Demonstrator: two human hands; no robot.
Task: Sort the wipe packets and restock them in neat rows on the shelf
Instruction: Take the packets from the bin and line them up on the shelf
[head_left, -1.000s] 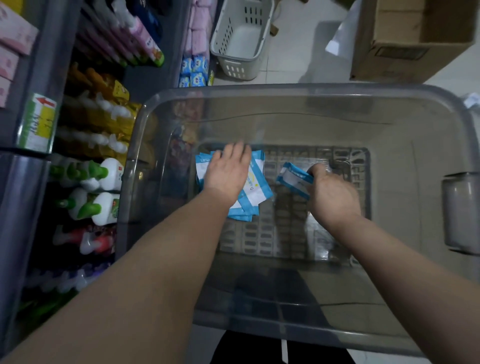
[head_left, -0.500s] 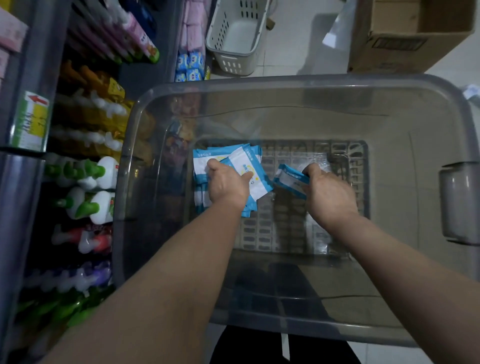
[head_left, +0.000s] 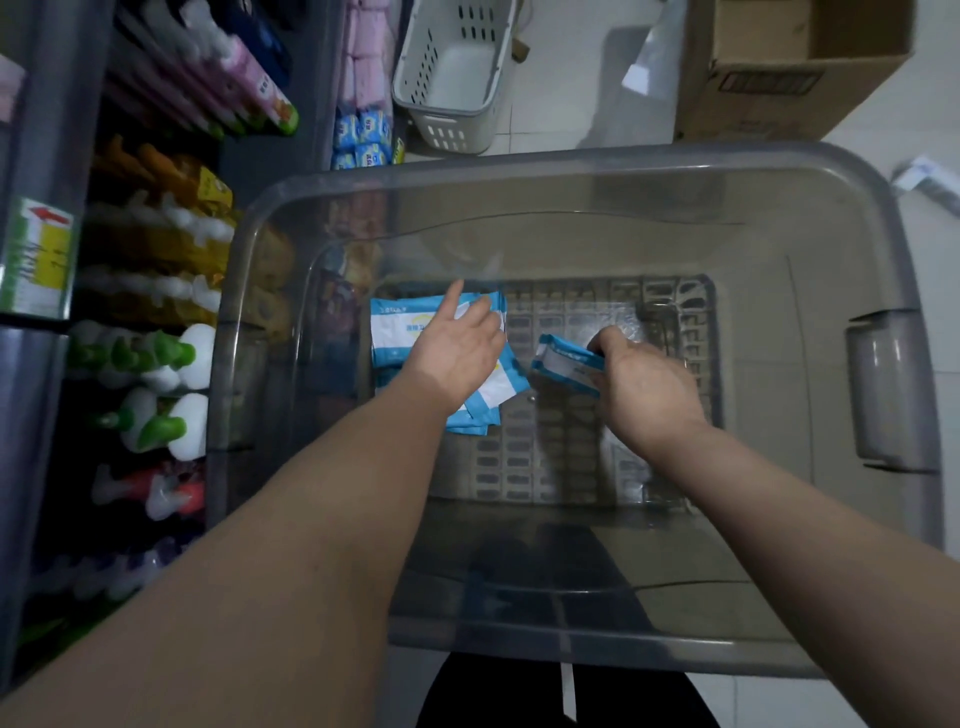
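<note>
Both of a person's arms reach down into a clear plastic bin (head_left: 571, 158) standing on a tiled floor (head_left: 561, 78) beside a stocked shelf (head_left: 31, 441). The left hand (head_left: 457, 353) lies flat, fingers straight and spread, on a loose pile of wipe packets (head_left: 400, 332) at the left side of the bin's ribbed bottom. The blue-and-white packets lie face up. The top one has its long axis across the picture, left to right. Those under it fan out askew, their corners pointing toward the near right.

Just beside the pile, not touching it, the right hand (head_left: 644, 384) curls its fingers round a small stack of packets (head_left: 563, 364). The stack is held on edge, so that its thin blue sides face the camera. Its long axis slants from far left to near right, and its free end points at the pile.

On the shelf, at the left, lie green-capped white bottles (head_left: 171, 364) among other goods. Beyond the bin stand a white basket (head_left: 452, 67) and an open cardboard box (head_left: 779, 67).
</note>
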